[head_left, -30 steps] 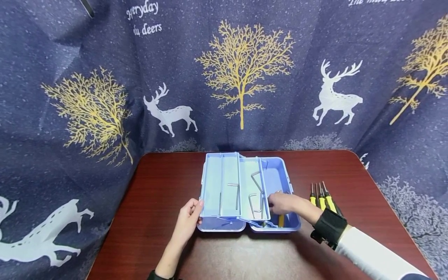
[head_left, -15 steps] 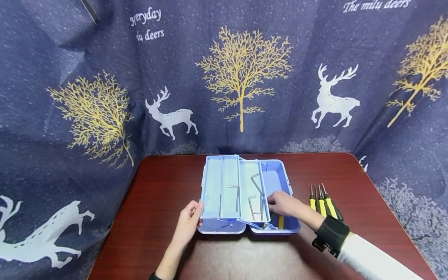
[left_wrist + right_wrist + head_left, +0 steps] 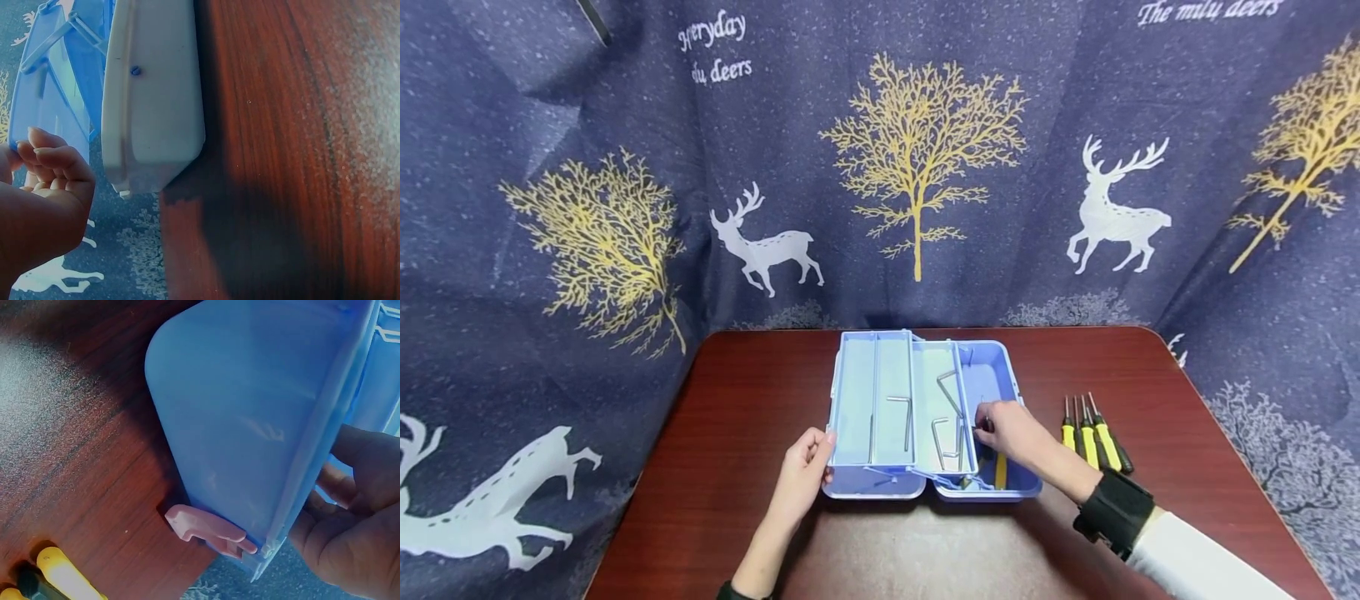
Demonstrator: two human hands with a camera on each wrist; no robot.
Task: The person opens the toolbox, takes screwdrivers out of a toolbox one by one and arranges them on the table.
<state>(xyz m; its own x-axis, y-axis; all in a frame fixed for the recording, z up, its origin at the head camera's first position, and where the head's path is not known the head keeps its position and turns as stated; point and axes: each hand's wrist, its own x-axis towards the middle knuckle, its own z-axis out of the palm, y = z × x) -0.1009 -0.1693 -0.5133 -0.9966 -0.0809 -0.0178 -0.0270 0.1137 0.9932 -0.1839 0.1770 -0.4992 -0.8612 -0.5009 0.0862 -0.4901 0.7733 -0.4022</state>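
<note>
Blue toolbox (image 3: 1000,371) sits open mid-tabletop (image 3: 745,400), its tray (image 3: 880,392) swung out to the box's left side. Left hand (image 3: 805,471) grips the tray's near-left corner, fingers curled round the rim; the left wrist view shows the curled fingers (image 3: 53,156) against the blue edge. Right hand (image 3: 1011,429) reaches into the box's right compartment, fingers bent down by the tray's right edge; whether it pinches anything there, cannot tell. The right wrist view shows the fingers (image 3: 350,481) hooked over the box rim, box wall (image 3: 250,425) in front, pink latch (image 3: 206,528) at its base. Hex keys (image 3: 902,417) lie in the tray, more of them (image 3: 943,433) just right of those. Yellow-handled tool (image 3: 1001,471) lies in the box bottom, near edge, beneath the right hand. Row of yellow screwdrivers (image 3: 1093,437) lies on the tabletop just right of the box, apart from it. Deer-print curtain (image 3: 625,167) hangs behind the tabletop.
</note>
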